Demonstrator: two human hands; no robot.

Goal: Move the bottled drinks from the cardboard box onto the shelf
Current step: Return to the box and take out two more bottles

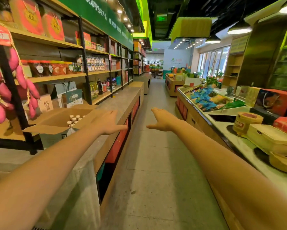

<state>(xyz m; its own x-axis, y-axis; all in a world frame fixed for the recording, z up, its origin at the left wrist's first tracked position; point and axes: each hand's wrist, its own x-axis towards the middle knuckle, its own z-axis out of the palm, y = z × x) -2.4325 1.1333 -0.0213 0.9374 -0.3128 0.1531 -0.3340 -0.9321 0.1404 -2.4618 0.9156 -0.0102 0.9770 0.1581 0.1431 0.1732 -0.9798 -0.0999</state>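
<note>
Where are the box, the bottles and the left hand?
box [46,127]: head view, on its near flap.
bottles [74,119]: head view, on a white cap.
left hand [108,124]: head view, on its back.

The aisle [156,146] is brightly, evenly lit. Light is given by ceiling spotlights [125,18] at the upper left, pendant lamps [239,29] at the right, and daylight through the far windows [213,63]. A green cast is thrown overhead. Shadows are kept soft. The shelf [56,78] at the left is bowed by wide-angle distortion, and fine detail is smeared throughout.
</note>
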